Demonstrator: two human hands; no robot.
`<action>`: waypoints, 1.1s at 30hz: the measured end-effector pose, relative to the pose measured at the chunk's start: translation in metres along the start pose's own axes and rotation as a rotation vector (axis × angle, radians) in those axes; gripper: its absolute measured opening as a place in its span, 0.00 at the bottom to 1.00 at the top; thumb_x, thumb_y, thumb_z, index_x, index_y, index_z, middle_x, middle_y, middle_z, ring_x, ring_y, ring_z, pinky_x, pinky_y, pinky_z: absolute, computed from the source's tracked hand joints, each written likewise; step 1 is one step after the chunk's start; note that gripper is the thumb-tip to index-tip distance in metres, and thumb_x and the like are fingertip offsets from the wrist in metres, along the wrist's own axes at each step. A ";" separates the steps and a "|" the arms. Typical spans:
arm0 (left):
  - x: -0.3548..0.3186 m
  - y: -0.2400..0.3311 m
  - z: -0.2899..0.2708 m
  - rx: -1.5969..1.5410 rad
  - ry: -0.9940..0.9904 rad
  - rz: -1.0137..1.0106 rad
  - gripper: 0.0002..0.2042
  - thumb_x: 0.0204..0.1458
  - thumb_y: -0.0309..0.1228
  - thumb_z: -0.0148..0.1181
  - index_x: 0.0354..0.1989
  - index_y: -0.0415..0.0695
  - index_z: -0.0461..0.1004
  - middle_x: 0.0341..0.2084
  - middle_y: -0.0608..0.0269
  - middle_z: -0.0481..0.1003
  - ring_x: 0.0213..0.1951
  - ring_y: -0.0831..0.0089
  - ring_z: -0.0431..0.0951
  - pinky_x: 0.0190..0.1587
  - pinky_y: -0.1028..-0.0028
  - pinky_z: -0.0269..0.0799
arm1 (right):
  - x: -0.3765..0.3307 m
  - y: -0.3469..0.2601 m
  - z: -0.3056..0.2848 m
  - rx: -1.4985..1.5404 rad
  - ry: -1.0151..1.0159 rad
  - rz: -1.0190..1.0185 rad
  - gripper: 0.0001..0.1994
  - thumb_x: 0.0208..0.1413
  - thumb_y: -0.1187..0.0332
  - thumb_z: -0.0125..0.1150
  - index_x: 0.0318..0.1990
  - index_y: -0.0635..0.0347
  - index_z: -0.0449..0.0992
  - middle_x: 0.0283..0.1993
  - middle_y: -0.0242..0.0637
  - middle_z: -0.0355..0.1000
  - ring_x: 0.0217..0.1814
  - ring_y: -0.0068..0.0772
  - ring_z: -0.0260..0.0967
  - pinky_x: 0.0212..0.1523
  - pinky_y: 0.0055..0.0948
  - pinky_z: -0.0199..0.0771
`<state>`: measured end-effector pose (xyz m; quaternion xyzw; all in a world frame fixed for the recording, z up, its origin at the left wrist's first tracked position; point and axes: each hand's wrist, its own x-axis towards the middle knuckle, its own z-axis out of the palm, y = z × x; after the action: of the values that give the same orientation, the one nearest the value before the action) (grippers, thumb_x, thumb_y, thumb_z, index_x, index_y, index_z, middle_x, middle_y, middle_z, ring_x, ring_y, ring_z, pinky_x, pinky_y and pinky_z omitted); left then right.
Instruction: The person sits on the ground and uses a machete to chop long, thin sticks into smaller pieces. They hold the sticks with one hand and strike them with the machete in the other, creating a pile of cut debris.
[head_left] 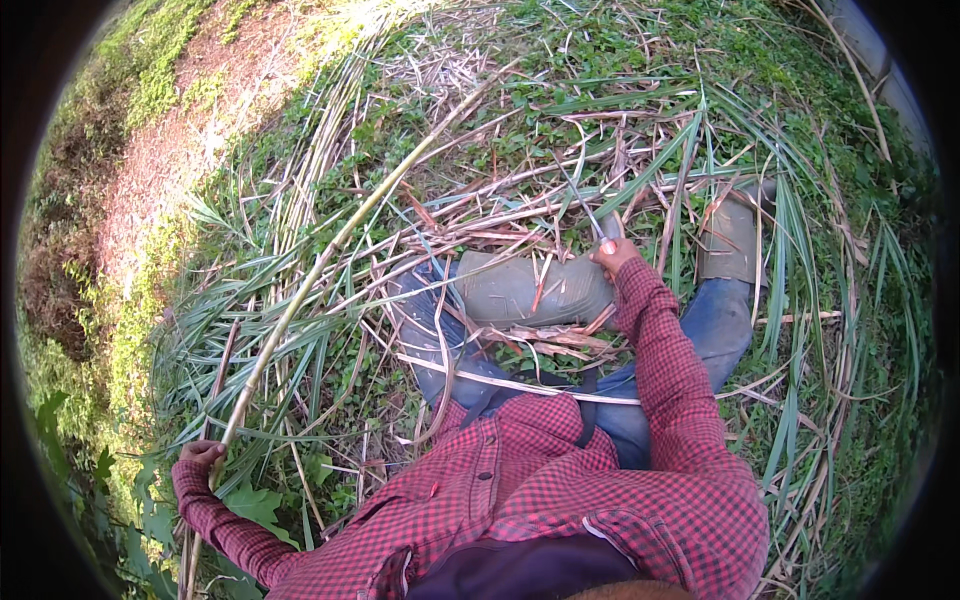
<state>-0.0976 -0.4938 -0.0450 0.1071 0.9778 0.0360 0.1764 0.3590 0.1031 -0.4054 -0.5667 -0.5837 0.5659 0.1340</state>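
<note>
At the lower left, my left hand [203, 455] is closed around a long pale cane stalk [335, 243]. The stalk slants up to the right, far past my legs. A thinner brown stalk [226, 365] runs close beside that same hand. My right hand [612, 252] grips a knife [584, 202] by its handle, just beyond my bent boot. Its narrow blade points away and slightly left, over dry husks. Blade and cane stalk are well apart.
I sit on weedy ground with green rubber boots [540, 290] in front of me. Stripped stalks [318, 170] lie at the far left, with long green leaves [790, 250] on the right. Dry husks [550, 343] lie between my legs. A pale curved object [880, 55] stands at the upper right.
</note>
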 end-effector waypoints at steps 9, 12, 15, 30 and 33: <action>0.028 0.260 0.140 -0.112 0.403 0.885 0.16 0.48 0.29 0.55 0.47 0.42 0.68 0.30 0.59 0.73 0.33 0.70 0.73 0.39 0.71 0.68 | 0.013 0.014 0.000 0.019 -0.001 -0.045 0.16 0.39 0.67 0.66 0.33 0.67 0.70 0.15 0.33 0.65 0.10 0.23 0.60 0.11 0.24 0.61; 0.070 0.357 0.199 -0.093 0.381 0.917 0.18 0.48 0.35 0.56 0.48 0.43 0.67 0.34 0.56 0.72 0.37 0.63 0.72 0.43 0.68 0.67 | 0.015 0.016 0.005 0.052 -0.008 -0.042 0.15 0.39 0.67 0.66 0.32 0.67 0.70 0.15 0.33 0.65 0.10 0.23 0.60 0.11 0.24 0.60; 0.114 0.430 0.256 0.005 0.256 0.816 0.24 0.49 0.45 0.52 0.50 0.40 0.64 0.44 0.48 0.68 0.48 0.55 0.67 0.49 0.63 0.64 | 0.008 0.007 0.007 0.028 -0.007 -0.050 0.15 0.38 0.66 0.66 0.31 0.66 0.71 0.14 0.33 0.66 0.10 0.23 0.61 0.10 0.24 0.61; 0.134 0.466 0.378 -0.111 -0.175 0.685 0.21 0.50 0.43 0.50 0.43 0.37 0.67 0.32 0.44 0.72 0.37 0.55 0.73 0.40 0.63 0.68 | 0.001 0.002 0.003 0.080 -0.048 -0.074 0.19 0.42 0.61 0.64 0.36 0.66 0.71 0.16 0.34 0.67 0.11 0.21 0.61 0.12 0.22 0.62; 0.074 0.439 0.339 -0.594 -0.658 0.528 0.15 0.55 0.43 0.46 0.32 0.41 0.67 0.10 0.73 0.57 0.10 0.81 0.55 0.13 0.78 0.51 | -0.016 -0.020 -0.007 -0.206 0.249 -0.288 0.22 0.42 0.53 0.62 0.37 0.64 0.71 0.24 0.41 0.71 0.24 0.41 0.69 0.26 0.35 0.69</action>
<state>0.0403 -0.0387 -0.3396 0.3014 0.7577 0.3199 0.4824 0.3595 0.0990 -0.3787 -0.5539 -0.6922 0.4039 0.2259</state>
